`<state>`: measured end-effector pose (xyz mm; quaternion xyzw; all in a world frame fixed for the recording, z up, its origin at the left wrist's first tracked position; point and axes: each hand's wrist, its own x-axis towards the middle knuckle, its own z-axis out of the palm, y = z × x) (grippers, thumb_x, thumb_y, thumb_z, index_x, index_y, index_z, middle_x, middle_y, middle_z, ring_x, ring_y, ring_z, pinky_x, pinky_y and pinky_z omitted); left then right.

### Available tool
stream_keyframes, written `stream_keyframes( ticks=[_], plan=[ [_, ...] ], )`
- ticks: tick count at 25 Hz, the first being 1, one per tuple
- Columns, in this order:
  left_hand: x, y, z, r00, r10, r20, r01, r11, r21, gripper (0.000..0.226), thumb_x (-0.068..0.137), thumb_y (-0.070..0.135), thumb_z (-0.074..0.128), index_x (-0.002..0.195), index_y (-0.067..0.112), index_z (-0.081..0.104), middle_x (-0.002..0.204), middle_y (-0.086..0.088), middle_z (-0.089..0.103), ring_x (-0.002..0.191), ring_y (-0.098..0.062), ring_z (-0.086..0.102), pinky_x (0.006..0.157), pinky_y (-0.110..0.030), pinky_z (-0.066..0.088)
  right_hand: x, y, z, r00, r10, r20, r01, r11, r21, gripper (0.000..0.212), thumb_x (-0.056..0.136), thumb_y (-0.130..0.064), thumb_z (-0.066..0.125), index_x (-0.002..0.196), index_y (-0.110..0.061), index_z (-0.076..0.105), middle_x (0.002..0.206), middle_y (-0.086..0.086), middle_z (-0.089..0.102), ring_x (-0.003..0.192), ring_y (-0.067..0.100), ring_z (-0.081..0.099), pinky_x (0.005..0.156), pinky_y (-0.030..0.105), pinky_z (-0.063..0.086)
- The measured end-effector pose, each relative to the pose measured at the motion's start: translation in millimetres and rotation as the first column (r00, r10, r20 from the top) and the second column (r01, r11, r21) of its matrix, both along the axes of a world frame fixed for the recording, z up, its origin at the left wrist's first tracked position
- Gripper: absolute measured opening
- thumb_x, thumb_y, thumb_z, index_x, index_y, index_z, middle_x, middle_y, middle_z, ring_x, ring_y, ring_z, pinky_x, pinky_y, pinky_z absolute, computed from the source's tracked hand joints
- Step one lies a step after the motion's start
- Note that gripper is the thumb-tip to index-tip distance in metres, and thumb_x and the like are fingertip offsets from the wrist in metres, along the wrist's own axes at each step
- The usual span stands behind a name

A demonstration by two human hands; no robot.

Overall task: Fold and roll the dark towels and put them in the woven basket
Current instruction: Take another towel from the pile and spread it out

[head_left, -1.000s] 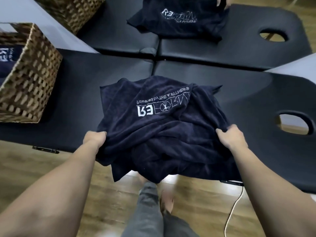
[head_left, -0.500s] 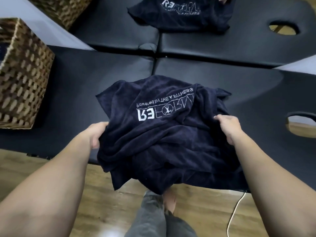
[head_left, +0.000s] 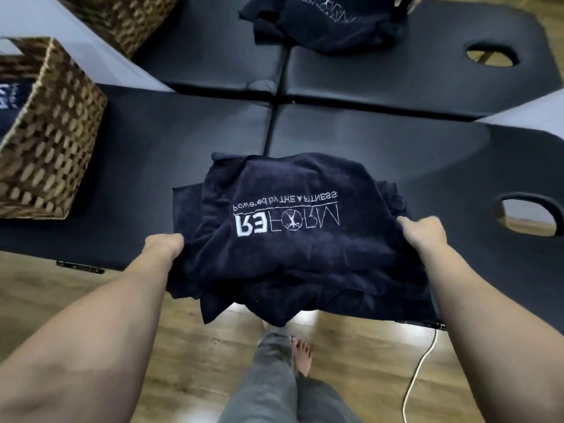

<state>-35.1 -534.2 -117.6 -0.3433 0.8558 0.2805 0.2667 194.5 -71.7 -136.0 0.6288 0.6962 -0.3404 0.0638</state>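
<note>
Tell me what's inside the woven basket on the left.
In the woven basket, a dark towel with white print shows at the frame's left edge. The basket wall and the frame edge hide the rest, so any count is unknowable.

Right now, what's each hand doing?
Left hand: closed, gripping the dark towel at its left edge.
Right hand: closed, gripping the same towel's right edge.

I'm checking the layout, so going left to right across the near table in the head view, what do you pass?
Basket → left hand → towel → right hand → face hole.
</note>
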Motion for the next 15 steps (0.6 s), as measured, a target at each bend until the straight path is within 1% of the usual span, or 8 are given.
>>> stream_keyframes(
  ticks=[2,5,7,8,10,11,13,15],
  plan=[
    [6.2,6.8,-8.0,0.992,0.124,0.02,-0.125,0.986,0.107,0.071,0.085,0.038,0.075,0.14,0.002,0.048,0.129,-0.017,0.062,0.112,-0.041,0.062,0.1,-0.051,0.051,-9.4,-3.7,-5.8,0.999,-0.04,-0.036,0.038,0.997,-0.065,0.072,0.079,-0.048,0.079,0.122,0.006,0.057,0.116,0.02,0.066,0.105,0.04,0.064,0.083,0.041,0.049],
    [6.1,3.2,-11.1,0.986,0.164,0.011,-0.163,0.967,0.198,0.046,0.084,0.031,0.074,0.119,0.003,0.064,0.112,-0.016,0.07,0.096,-0.037,0.068,0.092,-0.048,0.055,-8.1,-2.8,-10.2,0.984,-0.153,-0.096,0.144,0.986,-0.088,0.045,0.079,-0.031,0.079,0.103,0.004,0.065,0.099,0.017,0.069,0.083,0.032,0.065,0.073,0.037,0.049],
    [2.3,-7.5,-5.5,0.965,0.244,-0.101,-0.221,0.956,0.195,0.041,0.08,0.027,0.063,0.111,0.002,0.062,0.105,-0.01,0.068,0.09,-0.034,0.065,0.086,-0.041,0.055,0.9,5.1,0.4,0.939,-0.297,-0.175,0.311,0.949,0.057,0.03,0.08,-0.022,0.066,0.098,0.003,0.065,0.102,0.02,0.071,0.088,0.034,0.068,0.074,0.036,0.051],
    [0.3,-14.8,-2.5,0.95,0.274,-0.151,-0.25,0.955,0.159,0.04,0.08,0.029,0.057,0.11,0.003,0.058,0.102,-0.008,0.064,0.089,-0.033,0.062,0.085,-0.039,0.053,7.9,10.2,7.0,0.904,-0.371,-0.213,0.401,0.909,0.116,0.029,0.081,-0.021,0.06,0.1,0.0,0.065,0.108,0.022,0.07,0.096,0.038,0.069,0.079,0.038,0.054],
    [1.4,-29.1,-0.7,0.966,0.219,-0.134,-0.216,0.976,0.037,0.039,0.085,0.032,0.051,0.113,0.006,0.054,0.101,-0.011,0.057,0.085,-0.035,0.056,0.085,-0.04,0.049,25.9,15.3,16.4,0.881,-0.445,-0.161,0.467,0.871,0.154,0.039,0.083,-0.02,0.055,0.116,-0.001,0.063,0.124,0.023,0.065,0.111,0.043,0.064,0.092,0.045,0.051],
    [4.2,-32.0,-2.5,0.982,0.174,-0.068,-0.175,0.985,-0.005,0.041,0.087,0.031,0.051,0.116,0.002,0.054,0.103,-0.014,0.057,0.084,-0.035,0.054,0.085,-0.04,0.048,33.7,13.8,17.5,0.905,-0.423,-0.05,0.425,0.892,0.154,0.044,0.086,-0.021,0.054,0.124,-0.001,0.059,0.131,0.023,0.06,0.117,0.044,0.059,0.098,0.048,0.047],
    [8.1,-26.2,-8.3,0.995,0.099,0.01,-0.098,0.992,-0.085,0.054,0.084,0.03,0.053,0.129,0.0,0.051,0.116,-0.018,0.059,0.096,-0.04,0.057,0.093,-0.043,0.049,35.4,2.3,19.1,0.949,-0.237,0.206,0.201,0.963,0.179,0.049,0.088,-0.029,0.053,0.132,-0.007,0.054,0.141,0.02,0.049,0.128,0.044,0.047,0.106,0.054,0.036],
    [4.7,-1.1,-8.4,0.994,-0.041,-0.106,0.021,0.983,-0.181,0.058,0.079,0.03,0.055,0.132,0.007,0.052,0.133,-0.02,0.055,0.119,-0.043,0.054,0.105,-0.05,0.044,15.1,-9.1,19.4,0.974,0.017,0.227,-0.078,0.962,0.26,0.045,0.089,-0.033,0.054,0.131,-0.017,0.057,0.141,0.018,0.045,0.13,0.044,0.04,0.108,0.056,0.03]
  ],
)
